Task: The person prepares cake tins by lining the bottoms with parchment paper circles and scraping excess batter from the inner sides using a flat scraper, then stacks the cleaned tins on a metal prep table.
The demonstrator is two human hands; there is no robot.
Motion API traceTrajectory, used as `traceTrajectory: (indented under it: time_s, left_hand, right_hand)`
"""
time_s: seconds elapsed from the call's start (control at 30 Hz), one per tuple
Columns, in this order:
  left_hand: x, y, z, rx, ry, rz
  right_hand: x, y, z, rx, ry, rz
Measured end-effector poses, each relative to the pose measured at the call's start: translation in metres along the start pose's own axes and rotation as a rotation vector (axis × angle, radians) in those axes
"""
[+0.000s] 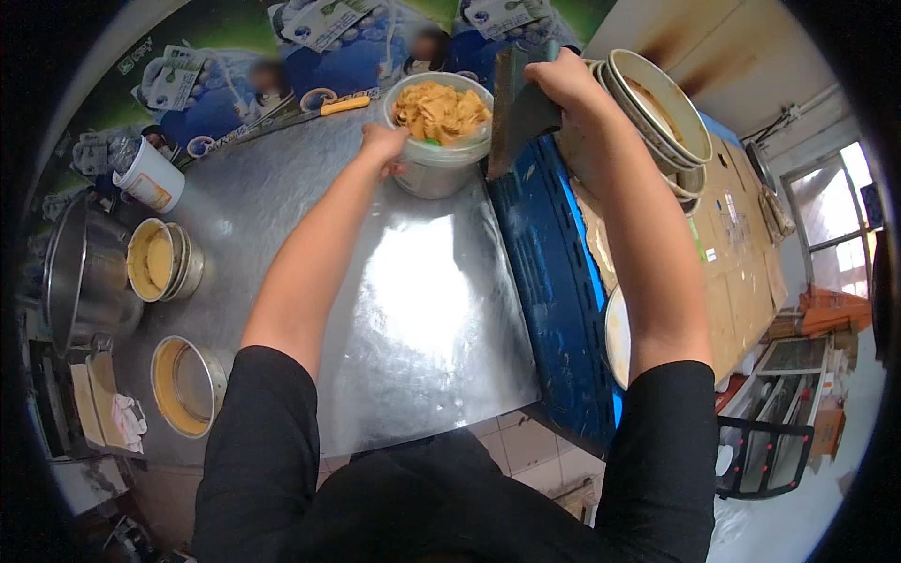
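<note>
My left hand (383,148) is closed on the near left side of a translucent plastic tub (437,167) at the far edge of the metal table. Heaped up to the tub's rim is a tan, paste-like or doughy mass (441,111), with a small green spot at its near side. Just right of the tub, my right hand (563,80) grips a flat dark scraper-like tool (507,108) by its upper part. Its worn metal face stands upright beside the rim; its exact kind is unclear. Behind the tub's left side lies a long knife with an orange handle (345,105).
Round cake tins (161,258), another tin (188,387), a large metal pot (89,272) and a white cup (150,176) stand at the left. To the right are a blue crate (563,310), cardboard (737,244) and stacked round pans (662,108).
</note>
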State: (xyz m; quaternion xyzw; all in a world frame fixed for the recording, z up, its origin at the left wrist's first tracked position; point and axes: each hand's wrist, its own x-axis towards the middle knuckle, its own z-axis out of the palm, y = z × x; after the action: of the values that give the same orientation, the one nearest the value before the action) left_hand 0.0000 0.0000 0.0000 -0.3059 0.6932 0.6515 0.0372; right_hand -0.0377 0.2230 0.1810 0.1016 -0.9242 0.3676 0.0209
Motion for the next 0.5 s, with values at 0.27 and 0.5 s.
traceTrajectory:
  time_s: [0.27,0.5]
  left_hand:
    - [-0.098,-0.082,-0.007,0.385,0.517,0.705]
    - [-0.09,0.015,0.05,1.105,-0.158,1.011]
  right_hand:
    - [-0.031,0.001,-0.017,-0.062,-0.113,-0.1]
    - [-0.038,-0.022,-0.014,-0.238,-0.024,-0.144]
